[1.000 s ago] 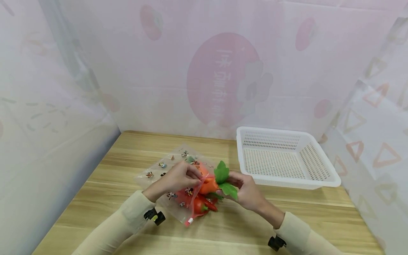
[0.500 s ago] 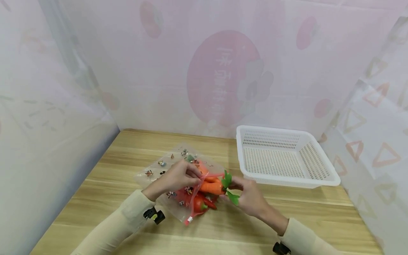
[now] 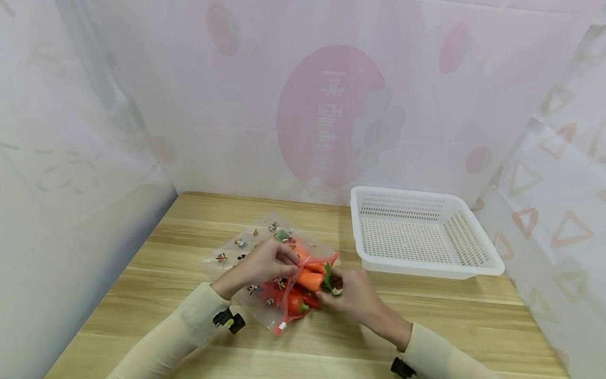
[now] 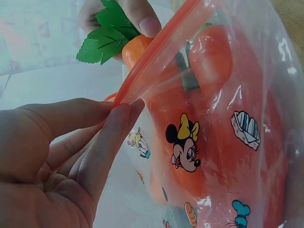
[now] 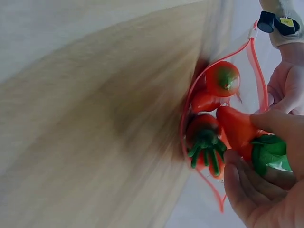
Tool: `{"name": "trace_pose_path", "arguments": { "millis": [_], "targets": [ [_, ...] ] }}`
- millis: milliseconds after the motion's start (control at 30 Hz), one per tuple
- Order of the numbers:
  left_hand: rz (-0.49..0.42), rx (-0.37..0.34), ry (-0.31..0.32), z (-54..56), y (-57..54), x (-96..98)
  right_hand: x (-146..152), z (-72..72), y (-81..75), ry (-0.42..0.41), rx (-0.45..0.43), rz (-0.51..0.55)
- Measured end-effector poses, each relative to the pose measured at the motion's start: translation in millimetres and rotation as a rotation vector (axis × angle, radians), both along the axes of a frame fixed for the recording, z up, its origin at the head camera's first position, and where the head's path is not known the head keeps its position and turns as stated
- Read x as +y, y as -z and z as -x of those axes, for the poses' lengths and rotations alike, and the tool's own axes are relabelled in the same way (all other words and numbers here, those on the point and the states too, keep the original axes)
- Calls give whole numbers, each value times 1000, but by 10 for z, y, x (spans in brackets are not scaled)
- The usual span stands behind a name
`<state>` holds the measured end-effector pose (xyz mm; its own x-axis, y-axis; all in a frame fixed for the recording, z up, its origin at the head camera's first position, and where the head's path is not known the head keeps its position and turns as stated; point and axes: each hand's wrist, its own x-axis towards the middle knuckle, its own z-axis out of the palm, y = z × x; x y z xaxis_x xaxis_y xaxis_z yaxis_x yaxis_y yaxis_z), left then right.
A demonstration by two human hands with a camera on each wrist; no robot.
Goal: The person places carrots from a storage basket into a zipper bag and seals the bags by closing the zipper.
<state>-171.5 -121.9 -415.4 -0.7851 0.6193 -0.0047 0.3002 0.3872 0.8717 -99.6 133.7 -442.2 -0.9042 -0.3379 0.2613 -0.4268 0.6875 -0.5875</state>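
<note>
My left hand [image 3: 262, 265] pinches the red zip edge of a clear zip bag [image 3: 255, 305] with cartoon prints, between thumb and finger in the left wrist view. My right hand [image 3: 357, 297] grips an orange toy carrot [image 3: 311, 280] near its green leaves [image 4: 110, 31]. The carrot's narrower body runs into the bag's mouth, seen through the plastic in the left wrist view. Inside the bag lie a round red vegetable with a green stem [image 3: 295, 304], another carrot [image 4: 211, 57] and a dark green stalk [image 5: 205, 147]. The fingers partly cover the leaves.
A white perforated plastic basket [image 3: 412, 268] stands at the back right of the wooden table [image 3: 189, 326]. Printed cloth walls [image 3: 236, 158] enclose the table at the back and sides. Black cameras [image 3: 229, 321] sit on both wrists.
My right hand has shifted its fingers over the carrot's leafy end, and the carrot has turned and moved slightly left into the bag's mouth. The left hand keeps its pinch in place.
</note>
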Motion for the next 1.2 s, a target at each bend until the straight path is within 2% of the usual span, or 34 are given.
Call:
{"name": "trace_pose_path", "arguments": {
  "millis": [133,233,500,967,1067,1200],
  "targets": [
    [1,-1,3,5,0,-3,-102,9,-44,34,90,-144],
    [0,6,10,9,-6,-8,-172,17,-70,42,134,-213],
    [3,5,6,7,-38,1,-314,29,-89,44,73,-241],
    [4,6,1,18,-58,-9,-503,85,-14,26,152,-323],
    [1,10,3,20,-55,-10,-528,91,9,36,150,-338],
    [-2,4,9,25,-34,-17,-514,94,14,34,96,-298]
  ]
}}
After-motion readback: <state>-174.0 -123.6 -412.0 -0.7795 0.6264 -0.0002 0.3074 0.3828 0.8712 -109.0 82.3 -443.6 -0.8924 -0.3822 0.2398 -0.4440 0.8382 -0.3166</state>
